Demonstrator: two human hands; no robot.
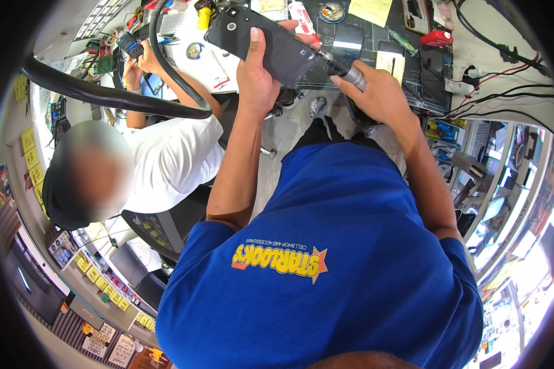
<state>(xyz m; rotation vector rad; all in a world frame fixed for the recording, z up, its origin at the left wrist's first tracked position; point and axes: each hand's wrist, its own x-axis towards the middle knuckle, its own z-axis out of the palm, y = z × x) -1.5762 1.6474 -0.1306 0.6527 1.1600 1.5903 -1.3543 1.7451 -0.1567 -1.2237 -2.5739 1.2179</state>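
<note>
The left hand is gripping a phone near the dark mat while the right hand is clutching a tool whose tip, pushed crookedly, could be slipping and scratching it.

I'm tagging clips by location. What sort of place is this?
Probably a phone repair shop: the left hand holds a dark phone, the right hand a silver tool near its edge, and a co-worker holds a keypad handset nearby.
</note>
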